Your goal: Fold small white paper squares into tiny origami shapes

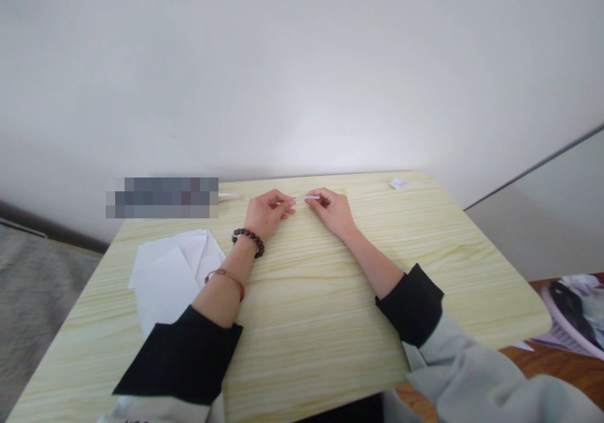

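My left hand [267, 212] and my right hand [333, 210] meet near the far edge of a pale wooden table [306, 322]. Both pinch a thin white paper strip [306, 197] stretched between their fingertips, one hand at each end. The left wrist wears a dark bead bracelet [248, 240] and a thin red cord. A loose pile of white paper sheets [172, 272] lies on the table left of my left forearm.
A small folded white paper piece [399, 184] sits at the table's far right corner. A plain white wall rises behind the table. A basket with dark items [573, 322] stands on the floor at the right. A blurred patch covers the far left edge.
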Demonstrator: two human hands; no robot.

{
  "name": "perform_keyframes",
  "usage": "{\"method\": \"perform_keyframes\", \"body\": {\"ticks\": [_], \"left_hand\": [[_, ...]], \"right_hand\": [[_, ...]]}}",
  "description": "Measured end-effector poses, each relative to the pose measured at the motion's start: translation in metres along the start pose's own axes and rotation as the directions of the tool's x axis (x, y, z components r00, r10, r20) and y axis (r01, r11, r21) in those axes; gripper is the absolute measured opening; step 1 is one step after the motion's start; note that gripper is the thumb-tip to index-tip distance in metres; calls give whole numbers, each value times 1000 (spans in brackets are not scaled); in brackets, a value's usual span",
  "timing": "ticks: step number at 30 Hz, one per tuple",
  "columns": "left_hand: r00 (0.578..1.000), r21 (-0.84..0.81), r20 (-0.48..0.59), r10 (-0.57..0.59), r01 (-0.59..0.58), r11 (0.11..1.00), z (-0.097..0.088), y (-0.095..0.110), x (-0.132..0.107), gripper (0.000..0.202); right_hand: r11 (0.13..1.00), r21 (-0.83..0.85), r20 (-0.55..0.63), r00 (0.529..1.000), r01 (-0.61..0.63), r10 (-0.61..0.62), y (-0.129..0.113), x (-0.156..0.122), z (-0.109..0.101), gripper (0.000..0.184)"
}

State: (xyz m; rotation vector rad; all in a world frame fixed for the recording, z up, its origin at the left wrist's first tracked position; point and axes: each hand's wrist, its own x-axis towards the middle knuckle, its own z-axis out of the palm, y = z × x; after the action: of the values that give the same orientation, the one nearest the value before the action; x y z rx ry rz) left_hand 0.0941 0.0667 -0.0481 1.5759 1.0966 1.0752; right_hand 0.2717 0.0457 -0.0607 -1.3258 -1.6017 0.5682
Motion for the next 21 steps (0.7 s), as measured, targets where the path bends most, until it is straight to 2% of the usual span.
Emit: {"method": "perform_keyframes", "body": {"ticks": [7, 15, 21], "left_hand": [[1000, 0, 6, -4, 4, 1000, 1, 0, 1, 33], [995, 227, 76, 70, -85, 970, -2, 4, -1, 31], [993, 302, 107, 50, -80, 950, 0, 10, -3, 26]], "right_hand": [[1000, 11, 15, 1000, 2, -2, 1, 0, 0, 21], [994, -32, 110, 989, 101, -97, -6, -2, 0, 22], [980, -110, 151, 978, 163, -145, -7, -3, 0, 20]]}}
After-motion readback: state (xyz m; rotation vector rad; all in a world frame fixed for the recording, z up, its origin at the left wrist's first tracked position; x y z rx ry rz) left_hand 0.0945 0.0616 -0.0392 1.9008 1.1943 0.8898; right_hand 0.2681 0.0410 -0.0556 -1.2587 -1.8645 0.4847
